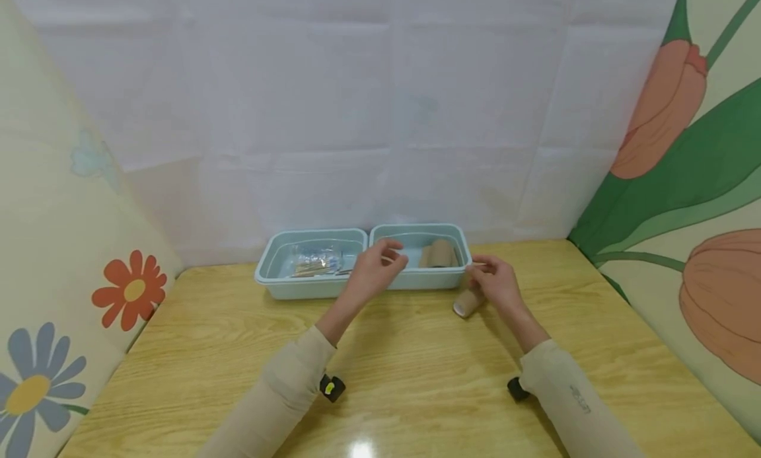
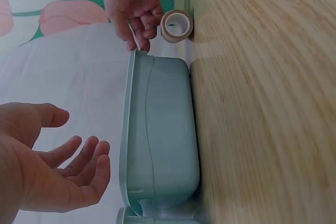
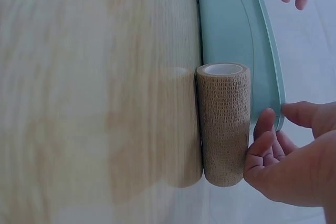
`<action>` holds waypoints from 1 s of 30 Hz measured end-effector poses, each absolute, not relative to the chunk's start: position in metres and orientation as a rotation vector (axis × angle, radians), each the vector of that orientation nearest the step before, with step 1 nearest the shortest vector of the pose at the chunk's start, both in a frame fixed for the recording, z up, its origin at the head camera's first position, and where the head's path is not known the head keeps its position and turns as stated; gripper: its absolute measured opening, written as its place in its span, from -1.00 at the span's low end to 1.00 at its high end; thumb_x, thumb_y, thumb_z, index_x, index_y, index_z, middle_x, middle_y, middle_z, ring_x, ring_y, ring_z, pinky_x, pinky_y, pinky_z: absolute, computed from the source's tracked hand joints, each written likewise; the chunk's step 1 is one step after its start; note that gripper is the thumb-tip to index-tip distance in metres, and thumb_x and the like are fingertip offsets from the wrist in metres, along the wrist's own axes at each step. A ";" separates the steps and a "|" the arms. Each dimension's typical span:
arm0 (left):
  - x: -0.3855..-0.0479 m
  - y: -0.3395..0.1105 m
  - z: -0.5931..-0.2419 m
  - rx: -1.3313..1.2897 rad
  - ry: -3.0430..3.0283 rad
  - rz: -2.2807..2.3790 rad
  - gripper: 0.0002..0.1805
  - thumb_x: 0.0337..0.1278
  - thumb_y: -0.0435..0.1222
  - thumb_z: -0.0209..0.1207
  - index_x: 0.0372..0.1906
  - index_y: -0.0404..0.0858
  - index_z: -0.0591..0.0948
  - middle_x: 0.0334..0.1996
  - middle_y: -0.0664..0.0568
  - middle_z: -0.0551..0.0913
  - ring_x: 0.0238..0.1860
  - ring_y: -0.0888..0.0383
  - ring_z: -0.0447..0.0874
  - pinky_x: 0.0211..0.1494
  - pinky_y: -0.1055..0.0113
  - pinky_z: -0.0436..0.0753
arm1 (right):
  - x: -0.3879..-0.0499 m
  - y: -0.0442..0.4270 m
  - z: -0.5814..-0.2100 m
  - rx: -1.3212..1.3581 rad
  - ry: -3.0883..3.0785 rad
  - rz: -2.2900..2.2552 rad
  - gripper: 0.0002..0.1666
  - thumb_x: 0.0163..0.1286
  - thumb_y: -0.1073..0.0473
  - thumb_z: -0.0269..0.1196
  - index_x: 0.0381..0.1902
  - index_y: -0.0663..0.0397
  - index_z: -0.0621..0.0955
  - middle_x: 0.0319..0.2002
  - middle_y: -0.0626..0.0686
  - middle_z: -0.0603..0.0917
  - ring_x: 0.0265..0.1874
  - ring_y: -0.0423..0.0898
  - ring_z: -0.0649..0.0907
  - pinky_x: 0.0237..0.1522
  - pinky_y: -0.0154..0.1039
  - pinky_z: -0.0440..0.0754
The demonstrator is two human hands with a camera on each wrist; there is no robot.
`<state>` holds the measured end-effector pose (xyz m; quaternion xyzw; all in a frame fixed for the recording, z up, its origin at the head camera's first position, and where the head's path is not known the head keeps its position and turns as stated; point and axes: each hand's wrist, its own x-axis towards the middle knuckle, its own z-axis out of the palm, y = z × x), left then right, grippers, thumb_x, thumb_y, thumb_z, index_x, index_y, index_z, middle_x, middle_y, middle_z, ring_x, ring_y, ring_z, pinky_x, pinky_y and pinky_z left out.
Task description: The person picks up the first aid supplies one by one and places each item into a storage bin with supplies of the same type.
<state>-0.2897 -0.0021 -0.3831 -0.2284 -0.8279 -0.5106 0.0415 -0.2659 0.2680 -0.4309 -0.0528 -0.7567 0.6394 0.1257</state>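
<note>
My right hand [image 1: 498, 283] pinches the right front corner rim of the right light-blue plastic bin [image 1: 419, 281]; the right wrist view shows the thumb at the rim and the other fingers curled below it. Close to those fingers, a tan cohesive bandage roll [image 3: 226, 124] with a white core lies on its side on the table, beside the bin's wall. Over the inner front edge of the same bin hovers my left hand [image 1: 373, 266], its fingers loosely bent and nothing held. Inside that bin is another tan roll [image 1: 442, 253], partly hidden by the front rim.
To the left, touching the first bin, stands a second light-blue bin [image 1: 297, 289] holding clear plastic packets [image 1: 318, 258] and thin sticks. Both bins stand at the back of the wood-grain table [image 1: 404, 365], against a white sheet [image 1: 309, 114]. Flower-painted panels flank the table.
</note>
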 end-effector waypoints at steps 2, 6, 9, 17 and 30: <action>-0.289 -0.001 -0.384 -0.701 -2.513 -1.564 -0.66 0.40 -0.19 0.22 0.17 -0.24 0.60 -0.09 -0.06 0.69 -0.05 -0.03 0.66 0.02 0.06 0.63 | -0.265 0.269 -0.431 -0.157 -2.216 1.853 -0.59 0.46 0.30 0.29 0.18 0.43 0.56 -0.21 0.24 0.73 -0.48 -0.18 0.68 -0.35 -0.39 0.62; -0.285 0.002 -0.387 -0.702 -2.469 -1.571 -0.68 0.36 -0.24 0.22 0.13 -0.27 0.62 -0.13 -0.07 0.71 -0.08 -0.04 0.69 0.00 0.08 0.64 | -0.264 0.270 -0.429 -0.161 -2.225 1.847 -0.57 0.46 0.28 0.31 0.19 0.42 0.56 -0.22 0.20 0.74 -0.47 -0.19 0.68 -0.35 -0.39 0.61; -0.281 0.004 -0.390 -0.693 -2.462 -1.617 -0.68 0.36 -0.25 0.21 0.14 -0.26 0.62 -0.12 -0.06 0.71 -0.07 -0.04 0.69 0.01 0.07 0.64 | -0.264 0.270 -0.429 -0.156 -2.228 1.851 -0.56 0.46 0.27 0.31 0.19 0.43 0.56 -0.22 0.19 0.74 -0.47 -0.20 0.67 -0.36 -0.39 0.61; -0.266 0.011 -0.406 -0.630 -2.370 -1.816 -0.66 0.38 -0.27 0.22 0.18 -0.27 0.63 -0.11 -0.07 0.69 -0.12 -0.01 0.67 -0.03 0.11 0.63 | -0.263 0.272 -0.430 -0.154 -2.220 1.852 -0.59 0.46 0.29 0.30 0.18 0.43 0.57 -0.12 0.34 0.72 -0.46 -0.19 0.68 -0.34 -0.40 0.62; -0.249 0.015 -0.425 -0.367 -2.191 -2.248 -0.60 0.38 -0.34 0.18 0.23 -0.39 0.51 -0.18 -0.18 0.66 -0.18 -0.06 0.68 -0.03 -0.01 0.67 | -0.261 0.284 -0.427 -0.158 -2.319 1.582 -0.57 0.44 0.27 0.29 0.18 0.43 0.58 -0.11 0.31 0.71 -0.32 -0.09 0.70 -0.26 -0.41 0.57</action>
